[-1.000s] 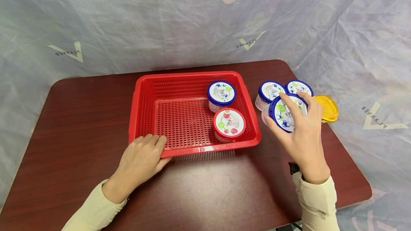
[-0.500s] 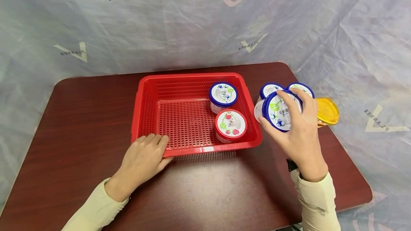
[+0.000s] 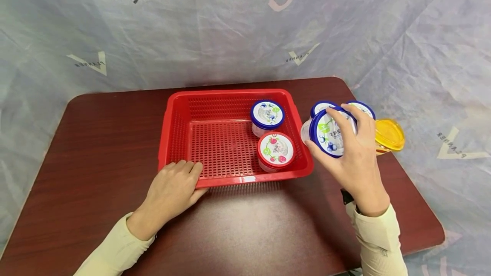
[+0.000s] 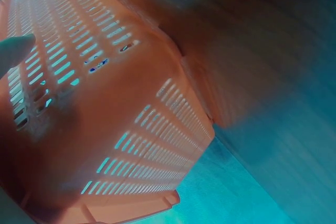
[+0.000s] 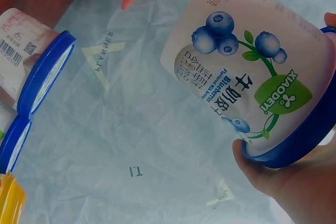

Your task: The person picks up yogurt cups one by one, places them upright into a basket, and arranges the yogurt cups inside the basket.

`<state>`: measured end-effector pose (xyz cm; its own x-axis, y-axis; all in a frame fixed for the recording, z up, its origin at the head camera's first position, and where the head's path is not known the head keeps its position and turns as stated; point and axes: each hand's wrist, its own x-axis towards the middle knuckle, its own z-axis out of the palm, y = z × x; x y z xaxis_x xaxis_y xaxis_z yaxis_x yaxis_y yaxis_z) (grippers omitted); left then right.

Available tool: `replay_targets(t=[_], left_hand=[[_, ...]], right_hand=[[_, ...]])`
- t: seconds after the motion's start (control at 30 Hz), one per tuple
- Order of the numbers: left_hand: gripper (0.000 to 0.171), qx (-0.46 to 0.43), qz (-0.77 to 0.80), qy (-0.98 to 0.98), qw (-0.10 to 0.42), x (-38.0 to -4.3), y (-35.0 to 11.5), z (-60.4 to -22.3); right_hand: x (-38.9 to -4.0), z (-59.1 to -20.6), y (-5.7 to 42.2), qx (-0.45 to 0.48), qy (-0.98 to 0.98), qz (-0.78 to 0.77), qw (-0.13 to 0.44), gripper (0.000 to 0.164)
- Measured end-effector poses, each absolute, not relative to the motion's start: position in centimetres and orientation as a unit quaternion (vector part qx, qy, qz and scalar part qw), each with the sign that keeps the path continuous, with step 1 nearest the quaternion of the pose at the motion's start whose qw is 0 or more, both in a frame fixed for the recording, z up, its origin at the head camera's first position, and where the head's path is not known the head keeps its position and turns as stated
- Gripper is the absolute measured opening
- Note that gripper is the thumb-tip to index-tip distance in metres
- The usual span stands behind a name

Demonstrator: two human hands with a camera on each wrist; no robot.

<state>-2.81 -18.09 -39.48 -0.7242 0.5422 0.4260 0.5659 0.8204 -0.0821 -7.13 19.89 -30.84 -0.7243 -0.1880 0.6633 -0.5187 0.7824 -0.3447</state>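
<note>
In the head view, my left hand (image 3: 168, 193) grips the near left corner of the red plastic basket (image 3: 245, 179), fingers over the rim and thumb below. The left wrist view shows the basket's slotted side (image 4: 121, 77) and part of my thumb (image 4: 16, 51). My right hand (image 3: 354, 161) holds a blueberry yogurt tub (image 3: 331, 133) by its blue lid, tilted, right of the basket. Its printed side (image 5: 247, 72) faces the right wrist camera. Inside the basket's right part stand a blue-lidded tub (image 3: 267, 114) and a red-lidded tub with strawberries or raspberries (image 3: 276, 150).
Behind my right hand stand two more blue-lidded tubs, one to the left (image 3: 322, 106) and one to the right (image 3: 362, 107), with a yellow-lidded tub (image 3: 389, 134) beside them. The dark red table (image 3: 245, 233) ends at the grey cloth backdrop (image 3: 230, 33).
My right hand has moved slightly left with the blueberry yogurt tub, its lid turning more toward the head camera. My left hand keeps its grip on the basket; the head view has shifted slightly.
</note>
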Motion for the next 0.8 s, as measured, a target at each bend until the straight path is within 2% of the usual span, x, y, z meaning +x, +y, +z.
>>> replay_targets(t=[0.8], left_hand=[[0.048,-0.298,-0.021,-0.928,0.221,-2.8,-18.0,-39.5]], right_hand=[[-8.3,-30.0,18.3,0.235,-0.883,0.256,0.317,0.070]])
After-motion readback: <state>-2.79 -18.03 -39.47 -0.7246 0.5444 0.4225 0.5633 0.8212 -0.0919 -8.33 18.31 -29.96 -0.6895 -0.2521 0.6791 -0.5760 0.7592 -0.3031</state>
